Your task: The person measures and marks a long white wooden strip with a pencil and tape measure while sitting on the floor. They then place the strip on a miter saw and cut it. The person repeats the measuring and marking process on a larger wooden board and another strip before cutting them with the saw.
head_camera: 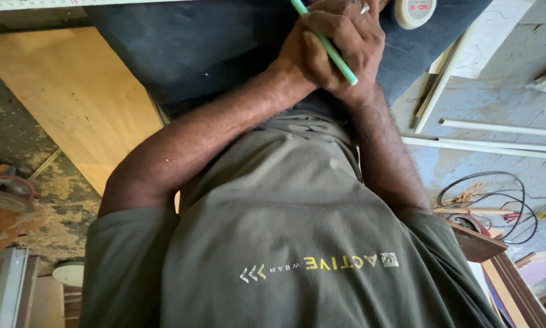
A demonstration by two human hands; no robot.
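Two hands meet over a dark blue panel on the bench — the view runs down the person's own chest. One hand closes its grip on a green pencil, held slanted across the knuckles; the other hand presses against it, its grip hidden. Which is left cannot be told. A white tape roll sits just beside the fingers. Judged risk: crowded hands may jog the pencil, or nudge the roll.

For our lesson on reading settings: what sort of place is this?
Probably a carpentry workshop: a pale plywood sheet, sawdust-strewn floor, white wooden strips and a coiled black cable.
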